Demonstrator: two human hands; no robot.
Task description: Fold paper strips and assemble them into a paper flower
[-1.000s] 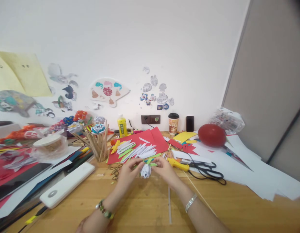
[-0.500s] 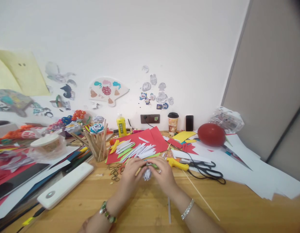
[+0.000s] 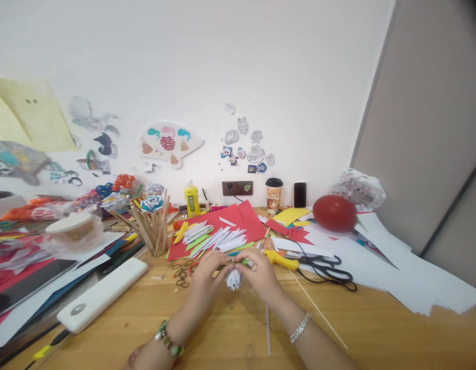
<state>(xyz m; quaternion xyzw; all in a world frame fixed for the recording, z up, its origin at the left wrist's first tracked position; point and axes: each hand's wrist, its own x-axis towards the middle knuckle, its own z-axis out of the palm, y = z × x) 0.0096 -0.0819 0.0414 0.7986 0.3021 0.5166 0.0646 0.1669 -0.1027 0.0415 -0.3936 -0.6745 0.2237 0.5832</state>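
A small bundle of folded white paper (image 3: 233, 279) hangs point-down between my two hands, above the wooden table. My left hand (image 3: 209, 271) pinches its upper end from the left, fingertips pressed together. From the right, my right hand (image 3: 256, 270) grips the same end, with a bit of green showing by its fingers. Just behind the hands, folded white strips (image 3: 222, 240) and green ones lie on red paper (image 3: 238, 218). Rubber bands (image 3: 181, 274) are scattered to the left of my left hand.
A yellow glue gun (image 3: 282, 260) and black-handled scissors (image 3: 334, 270) lie right of my hands. A thin stick (image 3: 318, 311) crosses the table. At left are a white device (image 3: 102, 294) and a holder of sticks (image 3: 156, 239). A red balloon (image 3: 335, 213) rests at back right.
My fingers have shifted slightly at the top of the paper bundle, and more of the white bundle and the green piece shows. The view has moved a little.
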